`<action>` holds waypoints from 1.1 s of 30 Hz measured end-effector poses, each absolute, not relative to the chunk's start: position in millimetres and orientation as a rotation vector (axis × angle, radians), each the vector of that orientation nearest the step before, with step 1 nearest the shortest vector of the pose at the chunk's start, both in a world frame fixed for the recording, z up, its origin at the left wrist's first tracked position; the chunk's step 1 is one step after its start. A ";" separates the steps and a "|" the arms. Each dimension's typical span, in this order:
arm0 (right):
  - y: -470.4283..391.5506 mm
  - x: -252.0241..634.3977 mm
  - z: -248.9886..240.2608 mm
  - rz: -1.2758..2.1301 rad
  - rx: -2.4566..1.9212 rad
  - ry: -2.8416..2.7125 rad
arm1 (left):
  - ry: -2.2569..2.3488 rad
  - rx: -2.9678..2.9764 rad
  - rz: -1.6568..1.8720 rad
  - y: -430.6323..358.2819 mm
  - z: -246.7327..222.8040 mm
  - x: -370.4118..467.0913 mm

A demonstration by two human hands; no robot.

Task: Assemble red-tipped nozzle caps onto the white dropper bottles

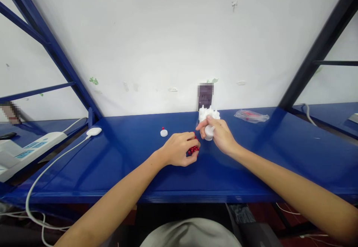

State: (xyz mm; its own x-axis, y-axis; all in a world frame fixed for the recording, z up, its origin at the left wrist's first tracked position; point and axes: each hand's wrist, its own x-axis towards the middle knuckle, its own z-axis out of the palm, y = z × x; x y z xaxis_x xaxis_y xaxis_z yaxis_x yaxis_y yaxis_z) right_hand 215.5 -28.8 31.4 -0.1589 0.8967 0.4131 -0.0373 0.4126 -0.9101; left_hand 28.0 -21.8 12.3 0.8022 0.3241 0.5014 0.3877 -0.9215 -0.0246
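Scuffed white wall point(156, 34) behind a glossy blue shelf point(117, 146)

Left hand point(179, 149): back upward, fingers point(192, 143) curved, parted | Right hand point(220, 134): fingers curled inward

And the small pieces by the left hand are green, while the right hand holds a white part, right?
Not quite: the head view shows the small pieces by the left hand are red, not green. The right hand holds a white part.
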 end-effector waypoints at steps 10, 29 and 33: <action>-33.0 216.5 23.4 0.814 -0.845 -1.618 | -0.573 -2.919 -0.588 -24.6 18.6 23.4; -39.7 214.4 21.1 0.724 -0.799 -1.907 | -0.552 -2.812 -1.522 -22.0 8.3 32.9; -40.3 214.2 19.6 0.894 -0.824 -1.911 | -0.564 -2.859 -1.535 -23.7 6.0 35.1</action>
